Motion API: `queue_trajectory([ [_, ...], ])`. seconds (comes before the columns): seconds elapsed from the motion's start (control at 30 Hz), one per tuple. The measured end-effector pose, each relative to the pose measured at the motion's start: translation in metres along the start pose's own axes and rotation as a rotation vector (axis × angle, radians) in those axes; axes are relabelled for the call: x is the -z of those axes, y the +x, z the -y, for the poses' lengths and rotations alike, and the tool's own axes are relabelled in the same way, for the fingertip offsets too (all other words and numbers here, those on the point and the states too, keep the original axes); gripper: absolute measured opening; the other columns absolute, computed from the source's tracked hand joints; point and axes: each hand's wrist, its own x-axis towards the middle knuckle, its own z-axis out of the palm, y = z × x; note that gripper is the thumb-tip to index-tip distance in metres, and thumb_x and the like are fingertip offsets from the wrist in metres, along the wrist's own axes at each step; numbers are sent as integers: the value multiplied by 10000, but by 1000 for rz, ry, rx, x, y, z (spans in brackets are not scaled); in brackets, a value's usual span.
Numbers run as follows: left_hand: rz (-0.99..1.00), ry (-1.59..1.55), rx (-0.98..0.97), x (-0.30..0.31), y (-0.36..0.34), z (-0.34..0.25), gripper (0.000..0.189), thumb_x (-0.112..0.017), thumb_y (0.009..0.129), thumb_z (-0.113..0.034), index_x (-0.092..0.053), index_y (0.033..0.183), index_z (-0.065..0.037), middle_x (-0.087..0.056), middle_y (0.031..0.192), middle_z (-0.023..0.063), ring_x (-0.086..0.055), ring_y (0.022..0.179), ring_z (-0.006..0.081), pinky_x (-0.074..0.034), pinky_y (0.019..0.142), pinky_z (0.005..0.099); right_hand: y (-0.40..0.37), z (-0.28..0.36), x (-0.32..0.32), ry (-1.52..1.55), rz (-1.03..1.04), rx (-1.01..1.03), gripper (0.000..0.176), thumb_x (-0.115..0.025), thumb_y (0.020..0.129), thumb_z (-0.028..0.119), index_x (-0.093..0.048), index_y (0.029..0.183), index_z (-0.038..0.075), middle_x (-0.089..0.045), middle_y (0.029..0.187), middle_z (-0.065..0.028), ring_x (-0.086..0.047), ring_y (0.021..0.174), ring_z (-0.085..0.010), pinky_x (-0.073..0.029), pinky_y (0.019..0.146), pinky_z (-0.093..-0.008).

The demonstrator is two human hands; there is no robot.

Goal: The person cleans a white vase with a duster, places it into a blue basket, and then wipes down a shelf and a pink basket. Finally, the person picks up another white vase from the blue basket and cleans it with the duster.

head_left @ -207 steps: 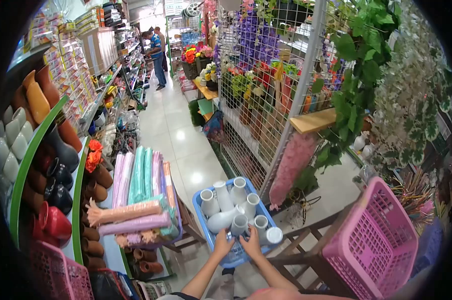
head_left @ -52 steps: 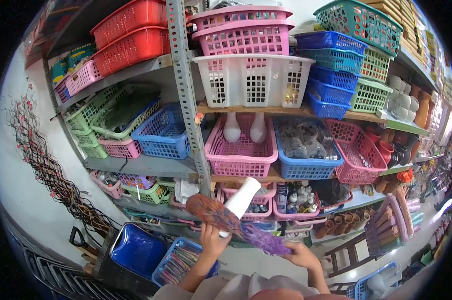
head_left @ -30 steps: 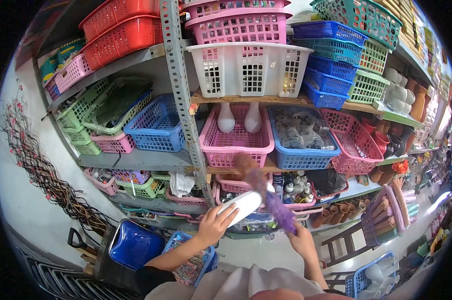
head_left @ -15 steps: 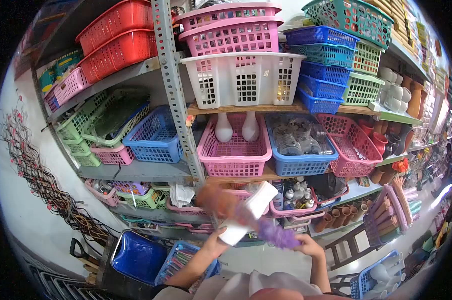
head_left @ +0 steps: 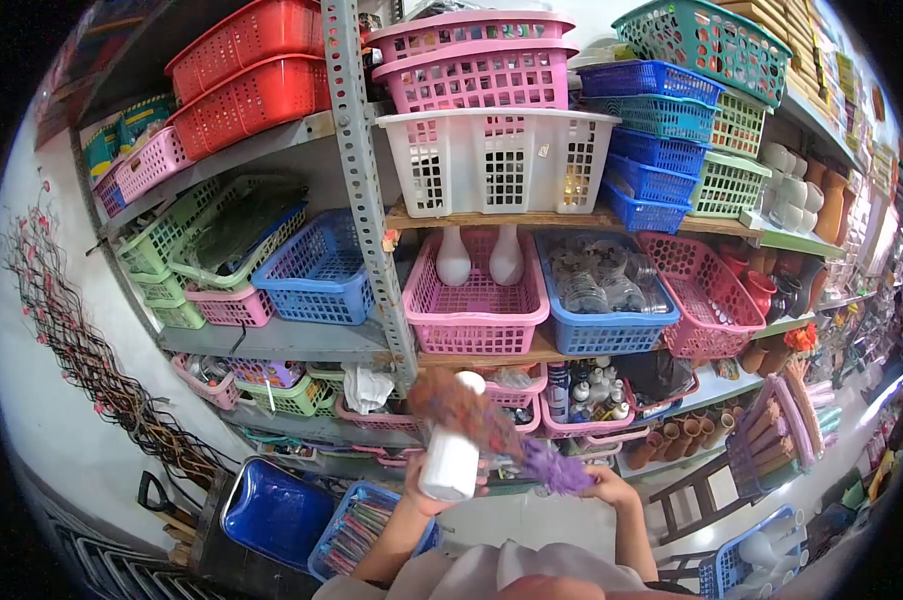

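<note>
L hand [head_left: 416,490] wrapped round the base of a white vase [head_left: 451,465], held upright below the pink basket [head_left: 476,320]. R hand [head_left: 608,487] closed on a duster [head_left: 549,467]; it's blurred, seems to lie across the vase's neck.

We see a grey shelf post [head_left: 366,190] running up the rack; right of it a white basket [head_left: 496,160] sits on a wooden board [head_left: 571,218], under a pink stack [head_left: 481,60]; below the board a pink basket [head_left: 476,315] holds two white vases [head_left: 453,262], just beside a blue basket [head_left: 611,330] of clear glassware [head_left: 596,280]; red baskets [head_left: 251,75] top the left bay; a dark blue tub [head_left: 271,515] stands on the floor; twiggy branches [head_left: 61,320] line the wall.
</note>
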Motion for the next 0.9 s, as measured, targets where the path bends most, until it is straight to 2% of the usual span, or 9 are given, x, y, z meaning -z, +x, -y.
queue_trajectory([
  [0.03, -34, -64, 62, 5, 3, -4, 925, -688, 662, -603, -386, 1319, -25, -440, 1100, 150, -478, 900, 279, -433, 913, 468, 2, 1, -6, 0, 1, -3, 344, -681, 713, -40, -655, 1051, 17, -637, 894, -3, -556, 759, -94, -466, 650, -260],
  [0.2, 104, -212, 62, 1, 14, -5, 879, -664, 679, -574, -398, 1316, -29, -475, 1136, 152, -498, 961, 302, -414, 941, 480, 10, -5, -34, -15, -172, -8, 299, -694, 713, -19, -664, 1007, 27, -625, 852, 9, -546, 726, -93, -447, 611, -242],
  [0.27, -181, -17, -315, 2, 13, 0, 821, -615, 698, -593, -429, 1323, -94, -479, 1280, 129, -481, 1136, 333, -384, 989, 500, 4, -15, -25, 12, -94, -10, 303, -696, 718, -23, -664, 1015, 30, -622, 837, 14, -539, 705, -82, -429, 585, -234],
  [0.33, -278, -90, -379, -28, 24, -6, 647, -608, 734, -498, -516, 1266, -140, -575, 1234, 36, -549, 1142, 257, -422, 994, 472, -1, -15, -22, 59, 58, 116, 308, -707, 729, -15, -662, 1030, 33, -611, 807, 30, -527, 695, -64, -416, 572, -229],
  [0.47, -6, -311, -406, 11, 28, -13, 562, -613, 811, -478, -525, 1249, -138, -556, 1260, 56, -519, 1181, 263, -401, 1040, 462, -15, 13, -32, -30, -86, -13, 340, -660, 705, -88, -663, 1028, 18, -630, 880, -3, -545, 736, -71, -452, 628, -230],
  [0.53, -114, -326, -477, -2, 32, -12, 471, -570, 852, -425, -543, 1218, -131, -573, 1235, 48, -544, 1148, 243, -481, 942, 452, -22, 18, -31, -42, -117, -66, 353, -638, 686, -111, -665, 1017, 11, -632, 887, -5, -543, 742, -84, -455, 649, -239],
  [0.63, -176, -193, -522, -35, 42, -15, 475, -574, 864, -408, -519, 1236, -117, -563, 1242, 55, -512, 1175, 238, -443, 976, 447, -23, -7, -7, -77, 49, 245, 386, -626, 672, -127, -662, 1035, 0, -655, 901, 5, -559, 808, -91, -471, 710, -256],
  [0.73, -319, -296, -562, -12, 43, -14, 450, -546, 886, -400, -523, 1223, -103, -566, 1229, 58, -512, 1169, 242, -420, 1000, 440, -16, -20, -15, -160, -162, 192, 379, -614, 687, -125, -659, 1044, -4, -667, 947, -13, -566, 844, -87, -474, 742, -256],
  [0.9, -110, -207, -491, 61, 42, -12, 446, -610, 845, -370, -519, 1216, -139, -560, 1230, 55, -522, 1139, 250, -415, 984, 459, -29, 9, -33, -163, -113, 171, 316, -630, 744, -80, -660, 1048, 1, -665, 939, -7, -560, 838, -79, -471, 746, -251],
])
